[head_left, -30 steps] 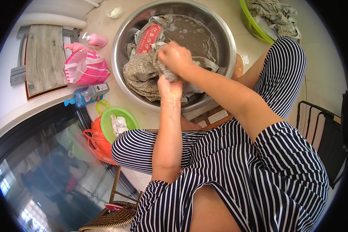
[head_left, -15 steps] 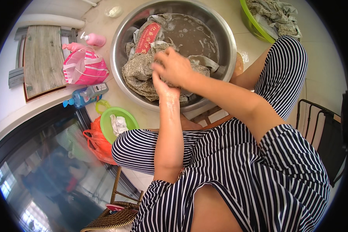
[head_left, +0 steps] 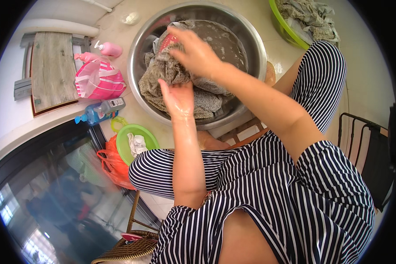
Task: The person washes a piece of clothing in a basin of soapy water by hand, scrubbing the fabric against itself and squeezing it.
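Observation:
A large steel basin (head_left: 256, 83) holds murky brown water (head_left: 222, 42) and a wet grey-brown patterned cloth (head_left: 207, 103). My left hand (head_left: 179, 99) is palm up at the near part of the cloth, its thumb out to the side. A bunched fold covers its fingers, and it appears to support that fold. Slightly blurred, my right hand (head_left: 199, 55) hovers above the bunched part with its fingers apart, holding nothing visible. Part of a red piece with light lettering (head_left: 168, 42) shows among the folds on the far left side; the rest is covered.
At upper right, a green tub (head_left: 290, 33) holds more patterned cloth. Pink pump bottles (head_left: 110, 49), a pink striped bag (head_left: 102, 83) and a blue bottle (head_left: 97, 113) stand or lie left of the basin. Nearer are a small green bowl (head_left: 150, 137) and an orange plastic bag (head_left: 116, 165).
My right hand has lifted off my left and moved away from me, its fingers spreading. My left palm has turned upward. The cloth is bunched higher and hides more of the red piece.

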`<state>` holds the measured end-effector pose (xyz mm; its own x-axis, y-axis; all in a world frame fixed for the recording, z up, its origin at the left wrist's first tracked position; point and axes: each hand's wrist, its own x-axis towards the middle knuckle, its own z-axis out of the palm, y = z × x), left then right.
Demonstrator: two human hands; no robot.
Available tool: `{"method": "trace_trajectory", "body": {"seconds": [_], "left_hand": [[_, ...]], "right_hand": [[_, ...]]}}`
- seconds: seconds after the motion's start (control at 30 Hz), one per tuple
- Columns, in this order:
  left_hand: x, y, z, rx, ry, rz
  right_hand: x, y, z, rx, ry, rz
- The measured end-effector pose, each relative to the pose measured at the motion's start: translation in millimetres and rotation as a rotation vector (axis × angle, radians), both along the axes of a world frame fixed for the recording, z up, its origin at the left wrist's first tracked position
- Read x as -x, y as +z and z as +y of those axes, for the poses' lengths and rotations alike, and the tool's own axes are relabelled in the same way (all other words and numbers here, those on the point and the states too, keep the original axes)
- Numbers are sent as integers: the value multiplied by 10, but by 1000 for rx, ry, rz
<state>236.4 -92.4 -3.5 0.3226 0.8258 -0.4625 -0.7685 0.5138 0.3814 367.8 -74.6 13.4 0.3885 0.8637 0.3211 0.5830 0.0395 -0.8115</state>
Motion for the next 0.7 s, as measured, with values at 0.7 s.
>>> {"method": "trace_trajectory", "body": {"seconds": [0.7], "left_hand": [[-152,-766,-143,-161,-285,-233]], "right_hand": [[355,-180,-569,221,222,-343]]}}
